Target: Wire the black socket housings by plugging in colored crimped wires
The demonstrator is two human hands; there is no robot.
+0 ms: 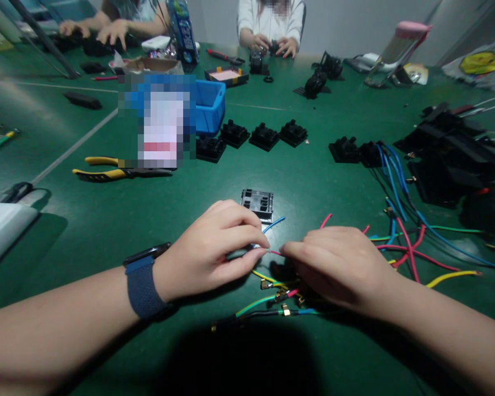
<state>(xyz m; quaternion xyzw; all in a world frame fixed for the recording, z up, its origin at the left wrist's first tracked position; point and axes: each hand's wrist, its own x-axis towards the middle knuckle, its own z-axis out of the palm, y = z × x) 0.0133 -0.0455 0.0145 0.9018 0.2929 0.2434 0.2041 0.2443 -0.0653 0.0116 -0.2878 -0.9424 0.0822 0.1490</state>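
My left hand, with a dark watch band on its wrist, is pinched closed at the tip of a thin red wire. My right hand is curled round the same wire, its fingertips close to the left ones; most of the wire is hidden beneath it. A blue wire pokes out past my left fingers. Just beyond them lies a square black plastic part with slots. Below and between the hands are several coloured wires with brass terminals.
Yellow-handled pliers lie at left, near a blue bin. Several black sockets sit across the green table. Loose wires and a pile of black parts are at right. Two people work across the table.
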